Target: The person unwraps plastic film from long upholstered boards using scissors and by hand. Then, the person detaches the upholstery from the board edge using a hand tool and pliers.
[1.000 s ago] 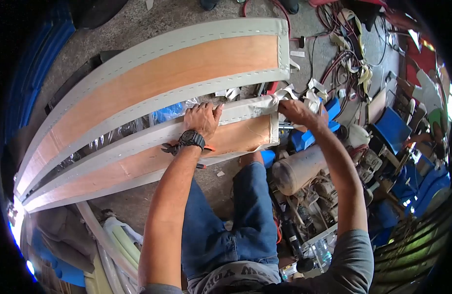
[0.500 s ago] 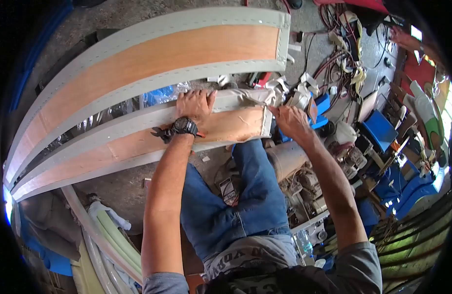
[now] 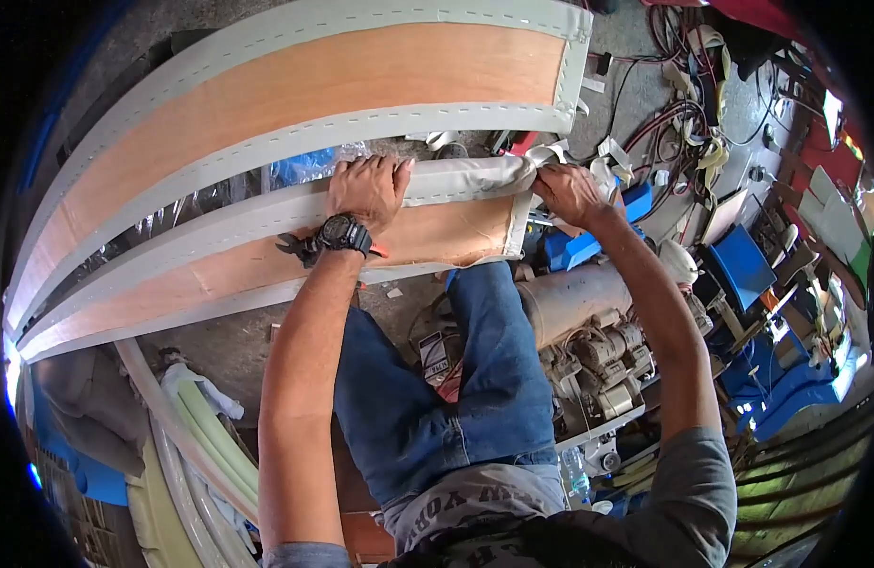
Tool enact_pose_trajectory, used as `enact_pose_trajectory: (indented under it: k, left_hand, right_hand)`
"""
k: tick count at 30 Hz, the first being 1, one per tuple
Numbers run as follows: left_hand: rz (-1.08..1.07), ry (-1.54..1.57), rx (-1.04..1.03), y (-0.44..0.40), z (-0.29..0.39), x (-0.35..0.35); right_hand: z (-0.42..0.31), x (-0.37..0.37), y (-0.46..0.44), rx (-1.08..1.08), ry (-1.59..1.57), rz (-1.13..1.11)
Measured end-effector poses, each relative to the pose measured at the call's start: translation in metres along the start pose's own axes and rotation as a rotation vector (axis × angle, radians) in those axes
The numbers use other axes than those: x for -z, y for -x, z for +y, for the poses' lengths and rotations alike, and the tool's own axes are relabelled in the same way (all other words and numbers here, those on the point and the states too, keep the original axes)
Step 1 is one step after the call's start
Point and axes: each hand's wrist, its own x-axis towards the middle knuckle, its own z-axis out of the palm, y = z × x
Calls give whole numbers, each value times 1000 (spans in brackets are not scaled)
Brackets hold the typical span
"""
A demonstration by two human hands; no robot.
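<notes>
A curved wooden panel (image 3: pixel 461 230) with grey upholstery fabric (image 3: pixel 461 180) stapled round its edges lies across in front of my knees. My left hand (image 3: pixel 369 192), a black watch on its wrist, is wrapped over the panel's far edge and presses on the fabric. At the panel's right end, my right hand (image 3: pixel 571 194) pinches the bunched fabric at the far corner; its fingertips are partly hidden. Beneath my left wrist lies a plier-like tool (image 3: pixel 303 247) with a dark head and an orange handle end, its middle covered.
A second covered curved panel (image 3: pixel 361 71) lies just beyond, meeting the first at the left tip. On the right are a grey cylindrical tank (image 3: pixel 574 308) with machinery, blue pieces (image 3: pixel 737 265), and cables with fabric scraps (image 3: pixel 688 123). Light green tubing (image 3: pixel 214 431) lies at lower left.
My right hand has shifted from the panel's end edge up to the far corner. The fabric along the far edge looks smoother and more folded over. My left hand keeps its place on the panel.
</notes>
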Motion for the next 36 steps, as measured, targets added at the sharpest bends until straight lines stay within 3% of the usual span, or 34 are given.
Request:
enact_pose_trajectory:
  k: [1, 3, 4, 9, 11, 13, 17, 20, 23, 27, 29, 31, 36]
  left_hand:
    - [7, -3, 3, -3, -1, 0]
    - [-5, -20, -5, 0, -1, 0]
    - [-5, -19, -1, -2, -2, 1]
    - [-76, -35, 24, -2, 0, 3]
    - [-27, -35, 17, -1, -1, 1]
    - [3, -34, -7, 2, 5, -4]
    - [45, -65, -18, 3, 0, -3]
    - [-12, -56, 6, 0, 2, 1]
    - [26, -8, -11, 0, 0, 0]
    - [-6, 21, 14, -1, -1, -1]
    - [-9, 18, 15, -3, -2, -2]
    - [-37, 14, 27, -1, -1, -1]
    - [-115, 21, 60, -6, -2, 9]
  right_hand:
    - [0, 8, -7, 6, 3, 4]
    - [-8, 21, -12, -90, 59, -262]
    - [-13, 27, -13, -94, 59, -295]
    - [-67, 24, 21, -243, 78, -147]
    - [-93, 26, 26, -484, 36, -173]
    - [-106, 30, 35, -551, 32, -153]
    - [-109, 37, 27, -585, -29, -115]
    - [-77, 37, 18, -419, 21, -163]
    - [-16, 16, 6, -37, 139, -49]
    - [-10, 10, -10, 16, 171, -114]
    - [-18, 11, -12, 7, 121, -101]
    - [-30, 10, -8, -148, 113, -275]
    - [-115, 31, 23, -394, 50, -271]
